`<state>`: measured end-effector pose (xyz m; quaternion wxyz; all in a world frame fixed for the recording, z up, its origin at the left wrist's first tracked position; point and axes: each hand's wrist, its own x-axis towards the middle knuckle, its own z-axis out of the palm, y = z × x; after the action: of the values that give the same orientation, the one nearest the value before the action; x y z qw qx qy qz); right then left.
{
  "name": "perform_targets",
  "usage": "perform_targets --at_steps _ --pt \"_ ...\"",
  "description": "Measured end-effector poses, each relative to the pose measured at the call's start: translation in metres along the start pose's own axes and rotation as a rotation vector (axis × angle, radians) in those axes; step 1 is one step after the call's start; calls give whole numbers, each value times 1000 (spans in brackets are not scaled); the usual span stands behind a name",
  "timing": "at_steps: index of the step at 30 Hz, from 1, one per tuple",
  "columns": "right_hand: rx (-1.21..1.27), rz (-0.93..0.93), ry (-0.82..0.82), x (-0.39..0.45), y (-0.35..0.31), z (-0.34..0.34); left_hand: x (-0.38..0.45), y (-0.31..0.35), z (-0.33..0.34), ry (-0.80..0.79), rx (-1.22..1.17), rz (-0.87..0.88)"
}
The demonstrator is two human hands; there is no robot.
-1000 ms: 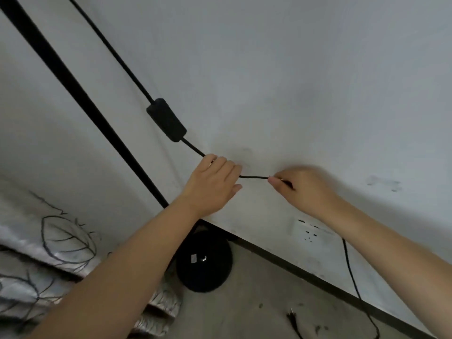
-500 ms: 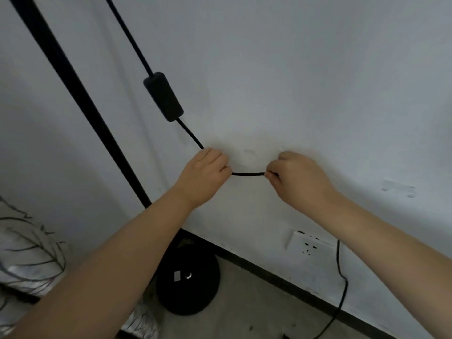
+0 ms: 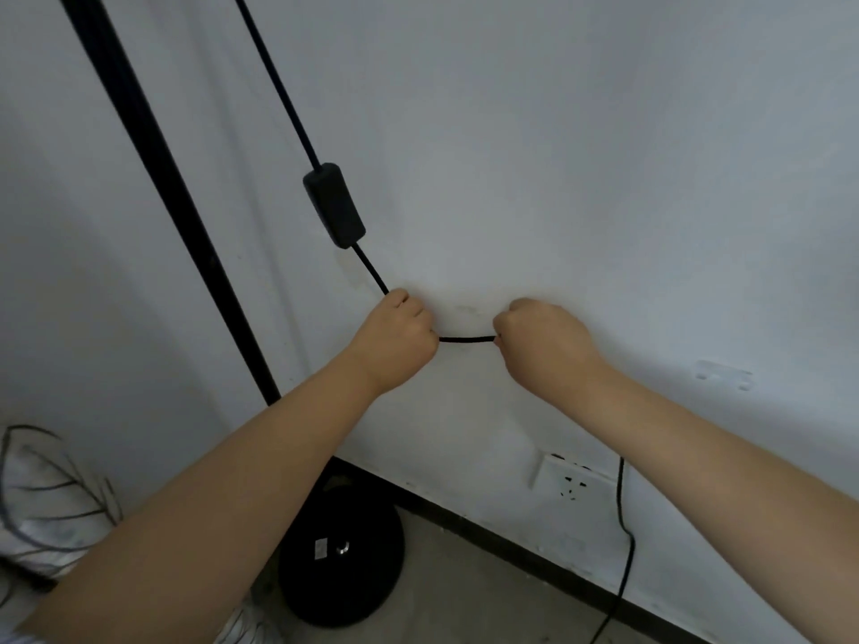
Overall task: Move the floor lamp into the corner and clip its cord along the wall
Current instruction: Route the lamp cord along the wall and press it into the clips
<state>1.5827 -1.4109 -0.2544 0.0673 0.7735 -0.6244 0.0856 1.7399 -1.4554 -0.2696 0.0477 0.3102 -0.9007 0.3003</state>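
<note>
The pale grey painted wall (image 3: 558, 155) fills most of the frame, with a dark skirting strip (image 3: 534, 546) crossing the lower right above a bare concrete floor (image 3: 465, 597). The black metal floor lamp pole (image 3: 153, 178) runs from upper left down to its round black base (image 3: 344, 555) at bottom centre, standing just beside the wall near the corner. The thin black cord (image 3: 466, 339) drops from the top of the frame through an oblong black inline switch (image 3: 333, 205), then spans 2 fists at centre. The left hand (image 3: 395, 339) is clenched around the cord just below the switch; the right hand (image 3: 541, 339) is clenched on it further along, and slack trails off past a white wall socket (image 3: 574, 483) at lower right. A faint clear clip (image 3: 466, 310) seems to sit on the wall above the span, though it is too indistinct to confirm. In my judgement, the step is seating the cord: keep the span taut and level, press it squarely into the clip, and avoid straining the switch. No containers are in view.
</note>
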Motion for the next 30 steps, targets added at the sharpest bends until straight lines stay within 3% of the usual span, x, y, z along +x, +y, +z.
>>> perform_targets --at_steps 6,13,20,24,30 --pt "-1 -11 -27 0 -5 3 2 1 -3 -1 -20 -11" --pt "110 68 122 -18 18 16 3 4 1 199 72 20" --pt "350 158 137 -54 28 69 -1 14 24 282 14 46" --pt "461 177 67 -75 40 84 2 22 28 330 -121 -3" --pt "627 228 -92 -108 73 63 22 55 7 310 -228 212"
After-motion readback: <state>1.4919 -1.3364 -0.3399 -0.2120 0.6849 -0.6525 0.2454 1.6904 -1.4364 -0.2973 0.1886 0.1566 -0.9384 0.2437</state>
